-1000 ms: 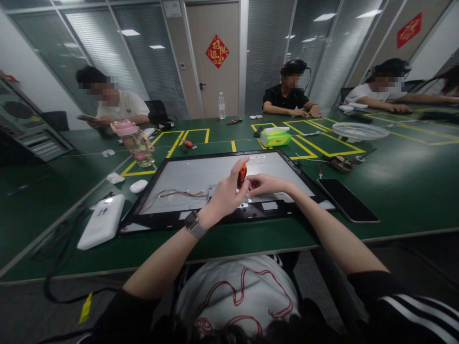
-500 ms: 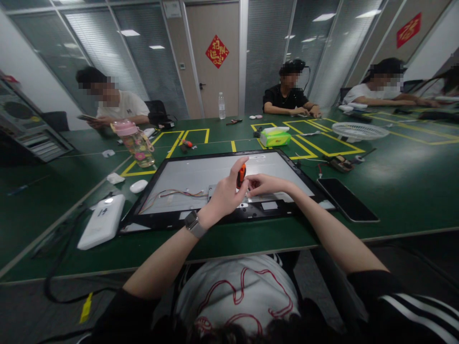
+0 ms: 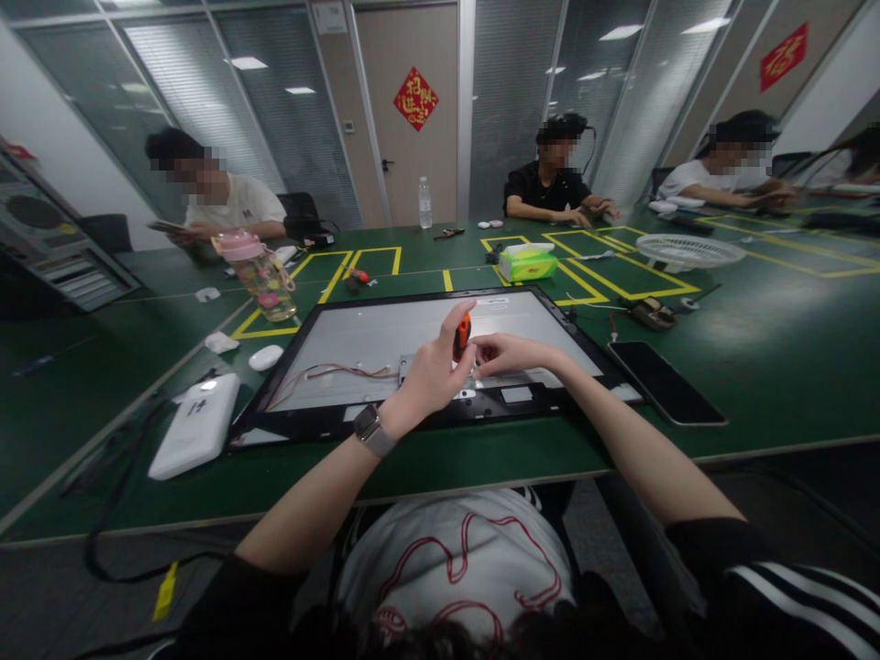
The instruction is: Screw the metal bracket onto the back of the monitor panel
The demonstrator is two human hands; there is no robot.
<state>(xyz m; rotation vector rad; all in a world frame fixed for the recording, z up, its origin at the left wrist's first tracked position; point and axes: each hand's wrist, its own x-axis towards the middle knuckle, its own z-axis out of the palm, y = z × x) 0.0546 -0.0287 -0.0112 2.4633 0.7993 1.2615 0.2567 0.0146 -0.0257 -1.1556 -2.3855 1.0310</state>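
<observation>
A flat display panel [image 3: 385, 330] with a black frame and a grey back lies in front of me on the table. My left hand [image 3: 435, 371], a watch on its wrist, is closed round the orange and black handle of a screwdriver [image 3: 461, 337] standing upright over the panel. Its index finger reaches up over the handle's top. Close beside it, my right hand [image 3: 510, 354] has its fingers pinched together low by the screwdriver; whatever they grip is hidden. Thin coloured wires [image 3: 344, 370] run leftward across the panel from a small metal box [image 3: 405, 367] partly behind my left hand.
Left of the panel are a white power bank [image 3: 196, 426], a white case [image 3: 266, 357] and a pink-lidded bottle [image 3: 259, 280]. A phone [image 3: 666, 383] lies to the right. Beyond stand a green tissue pack [image 3: 528, 263] and a white basket [image 3: 687, 251]. Several people sit across the table.
My hands and the screwdriver look almost unmoved. Across the table, the hands of the person in black have shifted slightly apart.
</observation>
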